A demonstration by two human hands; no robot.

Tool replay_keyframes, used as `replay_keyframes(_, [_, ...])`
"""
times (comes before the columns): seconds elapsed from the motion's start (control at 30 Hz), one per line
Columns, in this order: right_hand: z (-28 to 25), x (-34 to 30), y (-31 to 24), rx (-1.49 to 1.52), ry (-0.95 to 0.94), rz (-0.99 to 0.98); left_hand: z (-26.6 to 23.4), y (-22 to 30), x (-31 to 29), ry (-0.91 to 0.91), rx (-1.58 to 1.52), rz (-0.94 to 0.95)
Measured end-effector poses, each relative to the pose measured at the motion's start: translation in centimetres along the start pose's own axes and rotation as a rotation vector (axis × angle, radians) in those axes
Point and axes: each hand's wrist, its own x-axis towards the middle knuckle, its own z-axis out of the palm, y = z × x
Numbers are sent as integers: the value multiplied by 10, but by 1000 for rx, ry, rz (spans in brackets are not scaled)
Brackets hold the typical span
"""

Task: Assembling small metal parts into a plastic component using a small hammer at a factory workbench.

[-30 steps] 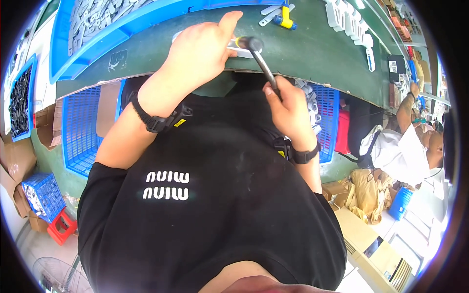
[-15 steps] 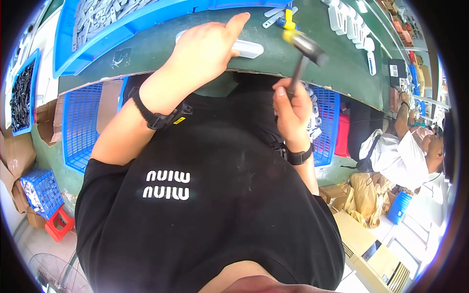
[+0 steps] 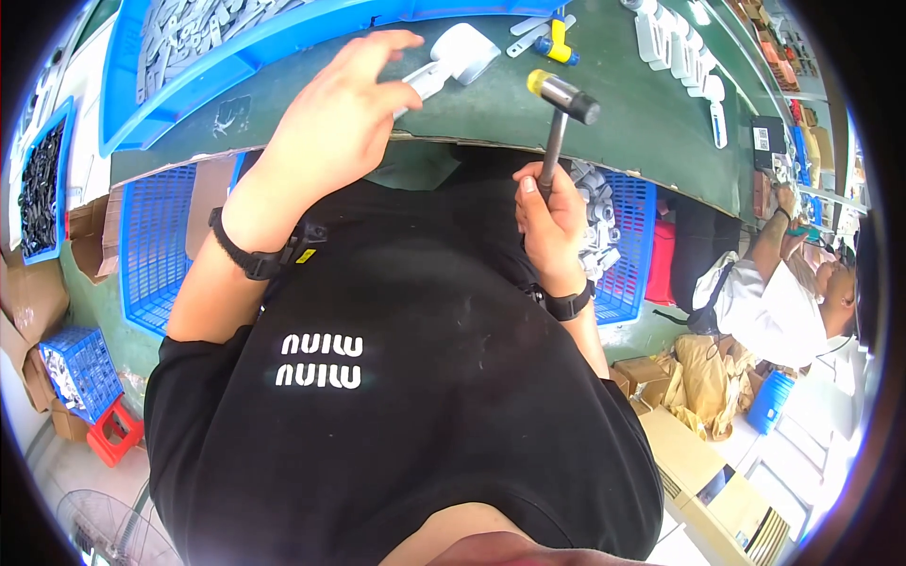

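Grey plastic part (image 3: 451, 58) lies on the green bench (image 3: 604, 123), pinched by the left hand (image 3: 340, 123). The right hand (image 3: 552, 217), fingers wrapped around the hammer (image 3: 559, 123), has dropped it nearer than half a second ago. Brown cardboard boxes (image 3: 703, 462) sit below the bench, right.

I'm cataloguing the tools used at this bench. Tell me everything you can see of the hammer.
The hammer is small, with a slim dark shaft and a dark cylindrical head that looks like metal, tipped with a yellow face at one end. The right hand grips the shaft's lower end, holding it roughly upright with the head raised above the green bench, touching nothing. The white part under the left hand lies up and to its left.
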Motion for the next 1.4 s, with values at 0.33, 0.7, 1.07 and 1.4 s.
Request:
replay_keyframes(0.33, [14,13,-55,-117,-71,-373,30,-24,-15,309,81,19])
replay_keyframes(0.7, [33,20,-67,-463,-70,-207,39,-29,-17,378,-35,20])
replay_keyframes(1.07, [27,17,-63,-534,-63,-187,43,-28,-19,376,-75,-4])
replay_keyframes(1.4, [38,18,-64,-379,-159,-106,46,-33,-18,415,-93,-11])
